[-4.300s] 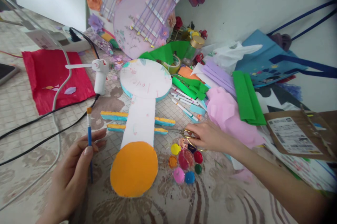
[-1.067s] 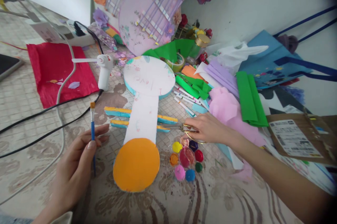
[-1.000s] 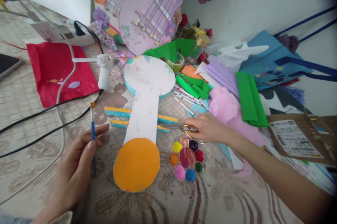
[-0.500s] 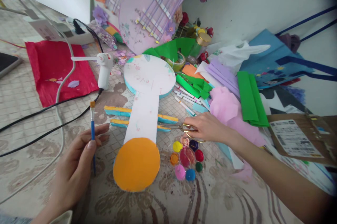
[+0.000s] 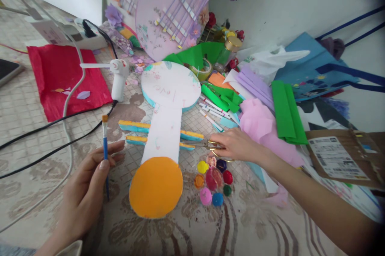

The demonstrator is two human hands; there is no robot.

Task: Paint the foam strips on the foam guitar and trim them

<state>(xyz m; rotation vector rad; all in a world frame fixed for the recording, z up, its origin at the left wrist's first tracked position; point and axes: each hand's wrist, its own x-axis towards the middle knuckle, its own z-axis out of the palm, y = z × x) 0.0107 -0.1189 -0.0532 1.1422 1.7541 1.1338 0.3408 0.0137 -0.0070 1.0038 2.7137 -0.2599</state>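
Note:
My left hand (image 5: 87, 185) pinches a blue paintbrush (image 5: 105, 147) upright, its bristle end up, left of the cutout. My right hand (image 5: 233, 144) is closed on gold-handled scissors (image 5: 213, 147), whose blades lie by the ends of two orange-and-blue strips (image 5: 192, 135). Those strips pass crosswise under the white neck (image 5: 164, 131) of a painted cutout. Its upper disc (image 5: 171, 85) is white with faint lettering and leaf marks; its lower disc (image 5: 156, 187) is solid orange. A flower-shaped paint palette (image 5: 214, 179) with several colours sits just below my right hand.
A white glue gun (image 5: 118, 79) stands near red crepe paper (image 5: 67, 77), with cables trailing at left. Markers (image 5: 215, 109), green paper (image 5: 288, 111), pink crepe (image 5: 260, 121), tape (image 5: 203, 70) and a cardboard parcel (image 5: 339, 157) crowd the right. A lilac disc (image 5: 158, 19) leans behind.

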